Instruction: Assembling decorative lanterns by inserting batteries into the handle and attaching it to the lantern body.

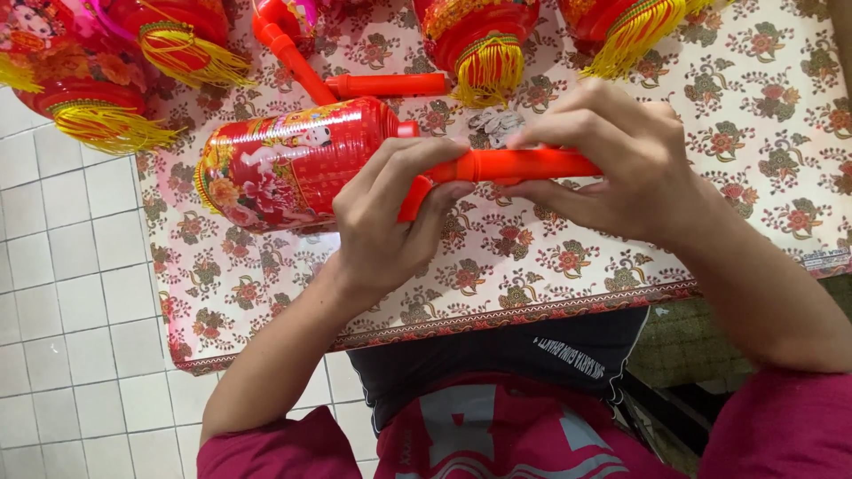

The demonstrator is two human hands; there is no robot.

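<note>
A red barrel-shaped lantern with gold and floral print lies on its side above the flowered tablecloth. An orange plastic handle tube sticks out of its right end. My left hand wraps around the joint where the tube meets the lantern. The tube's right part is gripped by my right hand, fingers curled over it. A small pile of silvery metal bits lies just behind the tube.
Several more red lanterns with yellow tassels line the far edge, and another orange handle lies between them. White floor tiles show at the left, past the cloth's edge.
</note>
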